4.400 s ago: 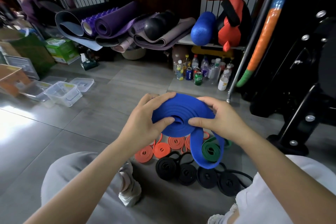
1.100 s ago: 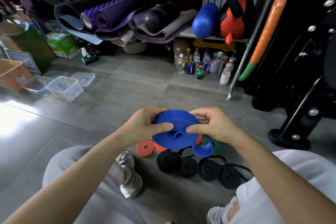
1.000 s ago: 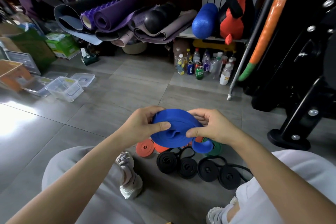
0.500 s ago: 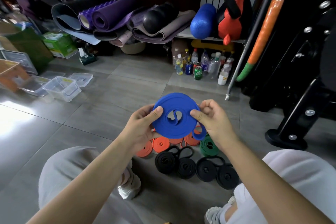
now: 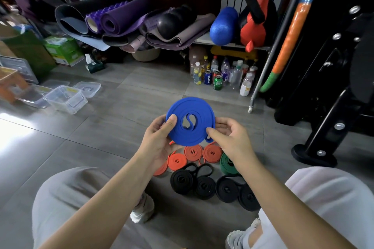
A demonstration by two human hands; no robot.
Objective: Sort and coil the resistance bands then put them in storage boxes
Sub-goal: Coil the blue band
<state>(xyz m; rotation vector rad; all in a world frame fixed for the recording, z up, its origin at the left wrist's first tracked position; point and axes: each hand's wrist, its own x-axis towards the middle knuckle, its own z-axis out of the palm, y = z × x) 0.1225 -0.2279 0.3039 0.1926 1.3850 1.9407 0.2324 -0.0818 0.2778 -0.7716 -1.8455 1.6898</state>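
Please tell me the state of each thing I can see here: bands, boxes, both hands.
blue band, coiled, held up by both hands
left hand, pinches its left edge
right hand, pinches its right edge
orange bands, coiled, on floor
black bands, coiled, on floor
green band, coiled, partly hidden
storage box, open

Held coil (image 5: 194, 107) above floor coils (image 5: 193, 152); boxes (image 5: 64, 99) left.
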